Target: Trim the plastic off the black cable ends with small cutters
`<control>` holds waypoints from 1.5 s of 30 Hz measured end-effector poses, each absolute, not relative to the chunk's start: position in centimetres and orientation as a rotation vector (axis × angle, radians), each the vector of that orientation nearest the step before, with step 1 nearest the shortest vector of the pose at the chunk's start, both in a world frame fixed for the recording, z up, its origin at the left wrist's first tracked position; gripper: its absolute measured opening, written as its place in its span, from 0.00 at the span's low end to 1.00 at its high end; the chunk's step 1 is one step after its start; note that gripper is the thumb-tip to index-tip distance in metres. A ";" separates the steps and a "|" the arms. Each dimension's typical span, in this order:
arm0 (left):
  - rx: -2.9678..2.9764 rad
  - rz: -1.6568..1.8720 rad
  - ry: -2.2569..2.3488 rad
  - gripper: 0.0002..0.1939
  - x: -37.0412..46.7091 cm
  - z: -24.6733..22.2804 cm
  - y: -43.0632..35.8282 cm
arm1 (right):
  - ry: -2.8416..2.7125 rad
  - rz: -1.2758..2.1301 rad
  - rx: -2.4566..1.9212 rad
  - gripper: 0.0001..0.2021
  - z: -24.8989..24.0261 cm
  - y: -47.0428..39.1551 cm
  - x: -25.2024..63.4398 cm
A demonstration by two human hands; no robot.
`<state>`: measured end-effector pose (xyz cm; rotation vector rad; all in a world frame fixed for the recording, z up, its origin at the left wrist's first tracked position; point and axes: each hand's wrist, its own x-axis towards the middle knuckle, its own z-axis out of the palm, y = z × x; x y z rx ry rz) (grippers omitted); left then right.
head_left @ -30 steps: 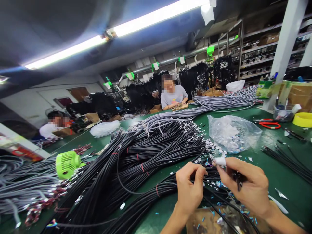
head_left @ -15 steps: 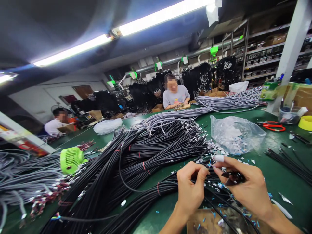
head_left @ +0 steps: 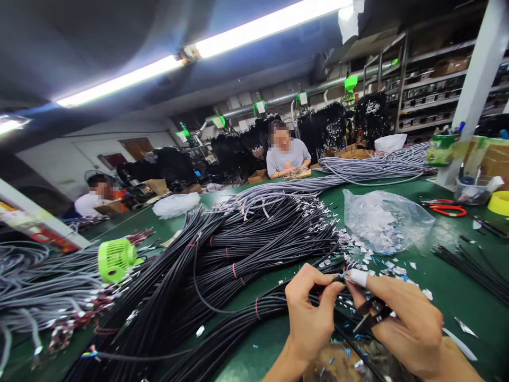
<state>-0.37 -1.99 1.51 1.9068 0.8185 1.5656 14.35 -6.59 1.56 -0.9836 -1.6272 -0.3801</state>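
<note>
My left hand [head_left: 312, 313] pinches a black cable near its stripped end, where thin coloured wires [head_left: 345, 269] fan out. Closed at those wires is my right hand [head_left: 401, 313], its thumb and white-wrapped finger touching them. Tucked in that hand's palm are small dark snips [head_left: 371, 317], with a pointed blade angled down to the left. Beyond my left hand lie bundles of black cables [head_left: 254, 265] tied with red bands. Below both hands, a worn brown board [head_left: 338, 361] carries blue wire scraps.
A clear plastic bag [head_left: 385, 220] of white scraps sits beyond my right hand. Red-handled pliers [head_left: 447, 208] and loose black cables [head_left: 473, 270] lie to the right. A green fan [head_left: 116, 260] stands left among grey cables [head_left: 27, 297]. A co-worker [head_left: 287, 154] sits across the table.
My right hand has turned over, bringing its wrapped finger down onto the wires. The snips' blade now points lower and to the left. My left hand has barely moved.
</note>
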 end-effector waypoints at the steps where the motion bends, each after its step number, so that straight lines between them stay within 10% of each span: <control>1: 1.890 1.570 0.809 0.06 -0.4 1.5 -1.9 | -1.581 -0.318 -1.037 0.16 1.5 -6.5 14.3; 10: 1.820 1.507 0.673 0.08 -0.5 2.0 -1.5 | -1.421 0.467 -0.997 0.16 2.2 -6.0 14.5; 19: 1.849 1.471 0.684 0.08 -0.7 2.1 -1.6 | -1.549 0.215 -1.031 0.17 1.7 -6.2 14.6; 32: 1.870 1.453 0.665 0.08 -0.7 2.1 -1.4 | -1.186 0.902 -0.920 0.15 2.6 -5.4 14.4; 45: 2.128 1.574 0.855 0.08 0.0 1.5 -2.4 | -1.571 -0.200 -1.038 0.20 1.0 -6.2 14.0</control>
